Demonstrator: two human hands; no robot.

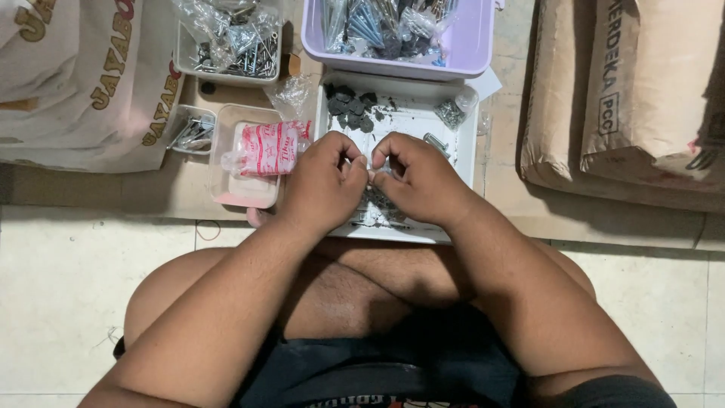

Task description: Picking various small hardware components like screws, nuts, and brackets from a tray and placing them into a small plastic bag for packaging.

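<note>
A pale tiled floor forms the work surface, with flattened cardboard laid along its far edge. A white rectangular tray is placed on the floor directly ahead of the seated person's knees. Above the tray's middle, the left hand and the right hand are brought close together, fingertips facing. Both hands are curled, and a small item is pinched between their fingertips; its kind cannot be told, as it is mostly hidden. A cluster of small dark washers is seen in the tray's far left corner, and a small bag of metal screws near its far right corner. Just left of the tray, a red-and-white printed packet is laid across a clear plastic container. Beyond the tray, a lilac plastic tub holding bagged fasteners is set, with a clear tub of screws to its left. Brown paper sacks are stacked at the right, pale printed sacks at the left.
</note>
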